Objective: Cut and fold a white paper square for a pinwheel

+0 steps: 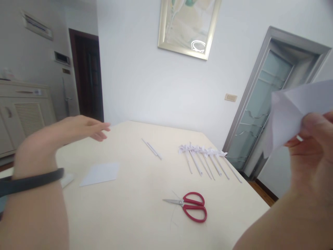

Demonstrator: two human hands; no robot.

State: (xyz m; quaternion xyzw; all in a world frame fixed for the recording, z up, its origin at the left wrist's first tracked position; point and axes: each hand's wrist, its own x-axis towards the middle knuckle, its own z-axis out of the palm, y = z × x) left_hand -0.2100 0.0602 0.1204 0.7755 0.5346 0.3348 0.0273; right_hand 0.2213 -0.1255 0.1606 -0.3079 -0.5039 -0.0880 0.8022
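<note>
My right hand is raised at the right edge, pinching a creased sheet of white paper between thumb and fingers. Part of that sheet runs out of view. My left hand is in the air over the table's left side, fingers stretched out, with nothing in it. Below it lies a flat piece of white paper. Red-handled scissors rest on the near part of the table, pointing left, beside a few thin threads or hairs. Two thin white paper rods lie near the middle.
The pale table reaches back toward the wall. Several white paper sticks with frilled tops lie in a row on its right. Under my left wrist a white object is partly hidden. Behind are a framed picture and a glass door.
</note>
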